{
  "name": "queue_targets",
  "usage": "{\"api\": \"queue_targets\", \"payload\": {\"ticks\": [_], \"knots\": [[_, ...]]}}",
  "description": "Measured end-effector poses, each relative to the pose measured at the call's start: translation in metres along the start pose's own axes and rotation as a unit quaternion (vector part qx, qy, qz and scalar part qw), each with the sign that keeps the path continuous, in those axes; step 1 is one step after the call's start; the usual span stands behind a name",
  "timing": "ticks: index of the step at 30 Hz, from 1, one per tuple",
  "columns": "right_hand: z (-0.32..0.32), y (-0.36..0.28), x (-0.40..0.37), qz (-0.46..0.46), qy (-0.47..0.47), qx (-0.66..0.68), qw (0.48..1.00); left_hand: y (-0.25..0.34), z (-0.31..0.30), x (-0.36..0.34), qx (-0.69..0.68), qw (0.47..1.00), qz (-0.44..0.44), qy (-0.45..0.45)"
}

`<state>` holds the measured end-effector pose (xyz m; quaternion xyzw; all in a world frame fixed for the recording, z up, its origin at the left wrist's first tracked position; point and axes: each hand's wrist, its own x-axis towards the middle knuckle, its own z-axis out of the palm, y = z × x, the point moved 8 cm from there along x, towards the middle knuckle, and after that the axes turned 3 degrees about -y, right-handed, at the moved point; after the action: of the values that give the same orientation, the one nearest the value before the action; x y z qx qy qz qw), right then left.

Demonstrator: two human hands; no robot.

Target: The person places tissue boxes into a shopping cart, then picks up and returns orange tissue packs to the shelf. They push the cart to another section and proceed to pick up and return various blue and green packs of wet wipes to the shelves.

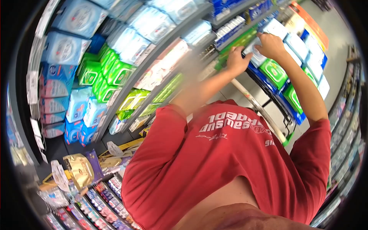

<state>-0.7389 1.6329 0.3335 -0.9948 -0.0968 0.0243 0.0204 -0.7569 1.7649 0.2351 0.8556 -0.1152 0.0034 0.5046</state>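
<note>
My right hand [271,46] bends its fingers over the edge of a pale blue-white pack of wipes [255,53] on top of the loaded shopping cart. My left hand [238,62] is at that pack's left side, thumb apart from the fingers, close to the shelf edge. Green packs of wipes [273,73] sit beside it in the cart, among more pale packs [296,45]. The cart's pale handle bar [255,101] runs below both hands. The left forearm is partly blurred.
Shelves on the left hold pale blue packs [73,48], green packs [110,61] and blue packs [78,132]. A gold pouch [81,168] hangs at lower left above rows of small goods [97,201]. Another stocked shelf [341,126] lines the right side.
</note>
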Motion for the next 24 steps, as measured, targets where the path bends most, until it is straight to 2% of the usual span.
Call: {"api": "queue_targets", "payload": {"ticks": [1,3,5,7,9,10,12,14,15,17,18,19,21,23,24], "knots": [[-0.011,-0.009,0.007,-0.012,0.006,-0.002,1.000,0.012,-0.015,0.001,0.019,0.998,0.044,0.027],[-0.027,-0.033,0.025,-0.041,-0.006,0.014,0.999,0.037,-0.054,0.013,0.007,0.991,0.132,0.022],[-0.043,-0.054,0.046,-0.076,0.035,0.020,0.996,0.061,-0.110,0.033,0.055,0.963,0.252,0.078],[-0.075,-0.085,0.066,-0.178,0.152,0.055,0.971,0.078,-0.172,0.055,0.129,0.930,0.310,0.149],[-0.092,-0.106,0.097,-0.215,0.207,0.084,0.951,0.082,-0.231,0.079,0.183,0.899,0.329,0.223],[-0.101,-0.116,0.114,-0.230,0.243,0.075,0.939,0.082,-0.257,0.092,0.229,0.888,0.325,0.231],[-0.116,-0.136,0.145,-0.229,0.250,0.094,0.936,0.079,-0.300,0.111,0.273,0.872,0.326,0.244],[-0.127,-0.153,0.177,-0.231,0.274,0.093,0.929,0.071,-0.335,0.138,0.357,0.868,0.238,0.252],[-0.131,-0.162,0.191,-0.236,0.295,0.074,0.923,0.073,-0.349,0.147,0.355,0.865,0.245,0.255],[-0.142,-0.180,0.214,-0.240,0.313,0.053,0.917,0.043,-0.364,0.182,0.380,0.913,0.068,0.135],[-0.144,-0.190,0.228,-0.226,0.296,0.032,0.928,0.033,-0.368,0.195,0.389,0.917,0.004,0.094],[-0.145,-0.199,0.239,-0.212,0.278,0.012,0.937,0.033,-0.371,0.204,0.387,0.917,0.006,0.093],[-0.148,-0.215,0.262,-0.198,0.243,-0.008,0.949,0.021,-0.367,0.217,0.368,0.929,-0.021,0.022],[-0.143,-0.223,0.287,-0.166,0.212,-0.016,0.963,0.030,-0.363,0.215,0.368,0.930,-0.021,0.009],[-0.140,-0.225,0.296,-0.163,0.226,-0.031,0.960,0.031,-0.362,0.217,0.374,0.927,-0.003,0.018]]}}
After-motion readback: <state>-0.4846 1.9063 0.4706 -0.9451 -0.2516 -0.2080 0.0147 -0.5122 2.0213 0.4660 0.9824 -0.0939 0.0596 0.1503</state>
